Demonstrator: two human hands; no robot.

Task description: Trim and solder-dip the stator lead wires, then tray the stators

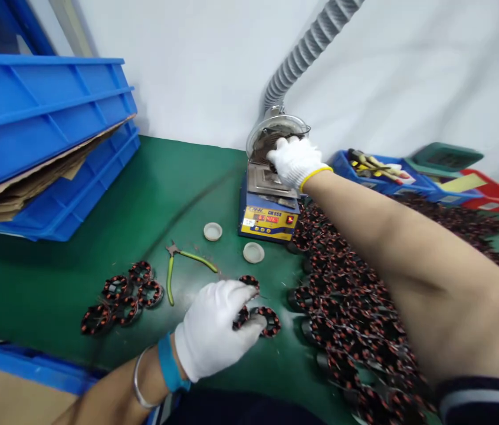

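My left hand (216,327), in a white glove, is low over the table with its fingers curled around a small wound motor stator (240,319), black with copper coils. Two more stators lie against its fingertips, one wound stator (269,322) by the thumb and another behind the fingers. My right hand (296,160), also gloved, is closed above the metal top of a blue and yellow solder pot (269,215) with a lit red display. A bit of something dark shows under its fingers; the hand hides the rest.
Green-handled cutters (172,250) and two small pale dishes (213,231) lie on the green table. A group of stators (128,307) sits left; a dense field of stators (347,307) fills the right. Blue crates (46,106), a ribbed exhaust hose (307,53) and tool bins (384,186) surround them.
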